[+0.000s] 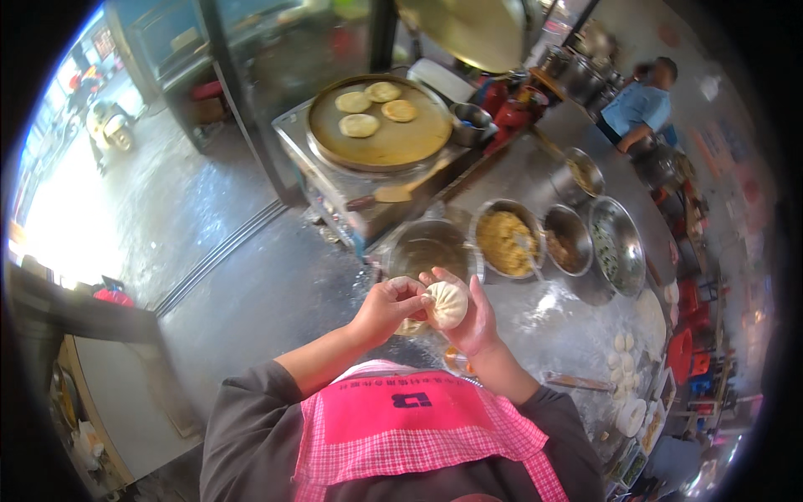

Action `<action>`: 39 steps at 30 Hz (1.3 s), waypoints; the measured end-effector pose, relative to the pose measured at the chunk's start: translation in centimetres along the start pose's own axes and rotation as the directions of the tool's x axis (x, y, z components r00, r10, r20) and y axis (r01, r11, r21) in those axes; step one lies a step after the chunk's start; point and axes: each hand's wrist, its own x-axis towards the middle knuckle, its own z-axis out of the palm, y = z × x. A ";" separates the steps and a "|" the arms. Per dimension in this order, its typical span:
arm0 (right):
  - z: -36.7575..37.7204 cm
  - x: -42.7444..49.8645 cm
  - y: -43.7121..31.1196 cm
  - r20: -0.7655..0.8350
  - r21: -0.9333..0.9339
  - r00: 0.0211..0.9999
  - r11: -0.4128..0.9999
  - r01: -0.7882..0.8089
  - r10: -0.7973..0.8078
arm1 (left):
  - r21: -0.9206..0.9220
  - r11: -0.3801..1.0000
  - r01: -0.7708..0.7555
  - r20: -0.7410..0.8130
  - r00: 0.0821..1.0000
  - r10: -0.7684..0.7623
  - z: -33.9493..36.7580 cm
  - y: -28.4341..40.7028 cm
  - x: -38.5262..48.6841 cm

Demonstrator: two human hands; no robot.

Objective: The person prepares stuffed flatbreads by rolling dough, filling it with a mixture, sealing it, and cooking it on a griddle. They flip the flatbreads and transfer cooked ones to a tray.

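A round, pleated dough bun (449, 305) is held between my two hands, above the edge of a floured metal worktop. My left hand (380, 310) pinches the side of the bun between thumb and fingers. Cupped around its other side is my right hand (478, 321), fingers pointing up. The pleats gather toward the pinched side. Just beyond my hands stands a wide steel pot (433, 241), its contents unclear. To its right a steel bowl of yellow filling (504, 238) has a spoon in it. A pink checked apron (408, 433) covers my chest.
A round griddle (376, 145) carries several flat cakes (359, 125), with a wooden-looking scraper (392, 193) in front. Bowls of brown filling (563, 250) and chopped greens (605, 251) stand right. Dough pieces (622, 363) lie near a rolling pin (577, 381). Another person (637, 110) stands far right.
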 end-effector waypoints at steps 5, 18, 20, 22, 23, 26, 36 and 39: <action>4.4 10.0 10.6 -0.115 -0.013 0.953 0.959 -0.283 0.279 | 0.216 0.939 -0.267 -0.088 0.952 0.292 -12.7 2.9 -5.7; 12.1 22.8 14.0 0.063 -0.347 0.959 0.907 -0.237 0.275 | 0.866 0.125 -0.484 0.233 0.612 0.756 -26.2 11.7 -1.8; 11.4 24.6 11.8 0.173 -0.234 0.981 0.971 -0.045 0.087 | 0.838 0.163 -0.520 0.310 0.701 0.642 -27.2 12.7 1.6; 9.9 27.2 9.7 0.002 -0.276 0.991 0.952 0.132 -0.137 | 0.569 0.715 -0.405 0.203 0.912 0.355 -27.4 11.9 5.3; 8.9 28.6 8.5 -0.003 -0.325 0.978 0.925 0.195 -0.207 | 0.330 0.923 -0.197 0.179 0.973 0.143 -27.4 11.0 7.4; 5.4 31.4 5.2 -0.187 -0.199 0.958 0.964 0.179 -0.216 | 0.085 0.993 0.082 -0.001 0.997 -0.082 -27.9 8.5 14.3; -1.6 34.5 -2.1 -0.330 -0.143 0.893 0.951 0.274 -0.307 | 0.952 0.305 -0.022 -0.025 0.989 0.147 -30.1 8.8 40.2; -2.7 35.2 -2.2 -0.385 -0.167 0.847 0.930 0.327 -0.367 | 0.952 0.296 -0.075 0.026 0.986 0.166 -29.1 8.5 45.0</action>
